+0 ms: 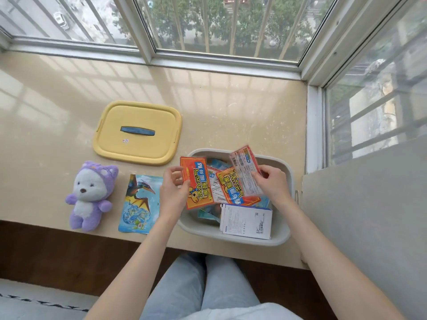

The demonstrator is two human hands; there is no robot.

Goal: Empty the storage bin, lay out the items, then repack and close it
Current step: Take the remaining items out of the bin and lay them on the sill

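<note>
The left hand (172, 188) pinches the left edge of an orange packet (198, 183) between thumb and fingers and holds it over the left rim of the storage bin (203, 233). The right hand (272, 183) grips a second packet (246, 172) by its lower right edge. This one shows its printed back and barcode, and it is tilted over the far side of the bin.

Between the two hands, a third orange packet (233, 185) lies inside the bin on top of other packets. A white printed pack (246, 221) rests against the near wall.

The grey bin stands open at the near right of the beige counter (57, 112), close to the counter's front edge. Its yellow lid (138, 144) lies flat on the counter, behind and to the left of the bin, with the blue handle (137, 131) facing up.

Just left of the left hand, a blue dinosaur packet (139, 204) lies flat on the counter. Beside that, further left, lies a purple plush bear (90, 195). Windows with bars (208, 24) run behind the counter.
</note>
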